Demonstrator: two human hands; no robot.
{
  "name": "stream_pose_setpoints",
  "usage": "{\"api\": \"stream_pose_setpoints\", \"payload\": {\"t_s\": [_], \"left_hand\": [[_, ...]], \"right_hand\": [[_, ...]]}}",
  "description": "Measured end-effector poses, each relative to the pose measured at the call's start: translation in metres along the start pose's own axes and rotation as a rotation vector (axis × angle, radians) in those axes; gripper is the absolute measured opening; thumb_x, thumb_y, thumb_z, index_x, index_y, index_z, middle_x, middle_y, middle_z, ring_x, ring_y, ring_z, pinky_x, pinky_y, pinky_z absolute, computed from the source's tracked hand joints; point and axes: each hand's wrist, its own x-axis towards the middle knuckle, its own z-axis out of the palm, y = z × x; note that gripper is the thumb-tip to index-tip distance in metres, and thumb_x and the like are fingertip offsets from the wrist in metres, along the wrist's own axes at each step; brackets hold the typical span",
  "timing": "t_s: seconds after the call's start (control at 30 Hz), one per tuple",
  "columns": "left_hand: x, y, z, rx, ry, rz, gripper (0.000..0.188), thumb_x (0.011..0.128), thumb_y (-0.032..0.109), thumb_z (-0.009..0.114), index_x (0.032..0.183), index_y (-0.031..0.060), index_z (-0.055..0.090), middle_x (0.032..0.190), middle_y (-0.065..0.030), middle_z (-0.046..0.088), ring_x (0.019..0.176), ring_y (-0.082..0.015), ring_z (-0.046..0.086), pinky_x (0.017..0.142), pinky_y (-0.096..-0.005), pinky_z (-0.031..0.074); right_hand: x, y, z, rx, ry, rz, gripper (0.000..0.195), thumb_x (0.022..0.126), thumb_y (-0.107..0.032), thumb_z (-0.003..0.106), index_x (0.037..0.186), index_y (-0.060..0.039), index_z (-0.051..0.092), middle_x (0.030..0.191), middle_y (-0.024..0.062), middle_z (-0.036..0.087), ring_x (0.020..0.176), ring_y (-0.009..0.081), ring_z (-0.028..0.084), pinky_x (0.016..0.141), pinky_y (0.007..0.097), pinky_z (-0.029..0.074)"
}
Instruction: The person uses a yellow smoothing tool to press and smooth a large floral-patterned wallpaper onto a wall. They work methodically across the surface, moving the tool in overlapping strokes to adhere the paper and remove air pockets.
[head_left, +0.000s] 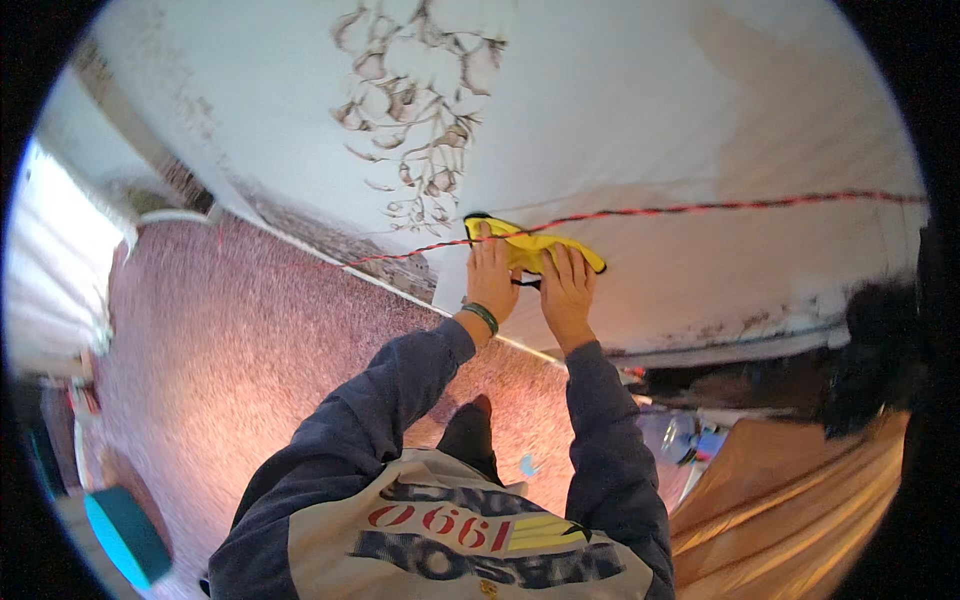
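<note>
Both of my hands press a yellow cloth with dark edging (532, 251) against a pale wall (600, 135) that bears a brown floral pattern. My left hand (491, 274), with a dark band at the wrist, lies on the cloth's left part. On its right part rests my right hand (566, 289), fingers over the lower edge. The cloth is bunched, and a dark strip of it hangs between the hands. A twisted red and black cord (637, 211) runs across the view and passes over the cloth.
Reddish carpet (187, 337) meets the wall along a white edge strip. A teal object (127, 536) stands at the lower left, white curtain-like fabric (60, 262) at the left. To the right are a clear plastic container (671, 435), orange-brown fabric (787, 495) and dark items.
</note>
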Motion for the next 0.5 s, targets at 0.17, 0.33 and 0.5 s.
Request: {"api": "stream_pose_setpoints", "payload": {"t_s": [0.17, 0.33, 0.5], "left_hand": [[0.007, 0.038, 0.026, -0.155, 0.171, -0.073, 0.063, 0.086, 0.016, 0.06, 0.135, -0.0129, 0.032, 0.151, -0.0402, 0.014, 0.137, -0.0559, 0.023, 0.112, -0.0592, 0.022], [0.032, 0.056, 0.037, -0.191, 0.413, -0.164, 0.07, 0.086, 0.013, 0.058, 0.144, -0.0076, 0.025, 0.154, -0.0377, 0.009, 0.14, -0.0559, 0.016, 0.113, -0.0595, 0.019], [-0.003, 0.008, 0.066, -0.189, 0.385, -0.41, 0.065, 0.084, 0.012, 0.059, 0.139, -0.0101, 0.032, 0.156, -0.0328, 0.013, 0.138, -0.0505, 0.025, 0.11, -0.0545, 0.027]], "right_hand": [[0.015, 0.035, -0.027, 0.012, 0.03, -0.162, 0.039, 0.085, -0.016, 0.062, 0.124, -0.0109, 0.062, 0.133, 0.0071, 0.057, 0.125, 0.0254, 0.05, 0.101, 0.0432, 0.035], [0.061, 0.041, -0.055, 0.02, -0.026, -0.406, 0.04, 0.085, -0.015, 0.059, 0.124, -0.006, 0.061, 0.135, 0.0099, 0.056, 0.128, 0.0269, 0.049, 0.105, 0.0415, 0.036], [0.077, 0.011, -0.034, 0.066, -0.284, -0.753, 0.044, 0.087, -0.014, 0.051, 0.127, 0.0041, 0.055, 0.141, 0.0152, 0.05, 0.134, 0.0285, 0.043, 0.11, 0.0385, 0.035]]}}
